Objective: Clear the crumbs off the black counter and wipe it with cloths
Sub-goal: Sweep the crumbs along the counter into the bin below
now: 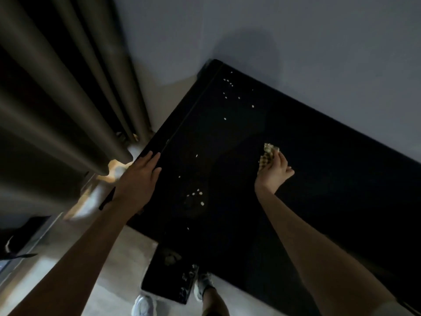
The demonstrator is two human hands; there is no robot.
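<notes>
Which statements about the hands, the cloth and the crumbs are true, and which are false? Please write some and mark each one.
1. The right hand grips a checked cloth. True.
2. The left hand holds a second cloth. False: it holds nothing and rests with straight fingers at the left edge of the black counter.
3. Pale crumbs lie scattered on the black counter. True.
4. The checked cloth is spread flat over the crumbs. False: it is bunched in the right hand, apart from them.
</notes>
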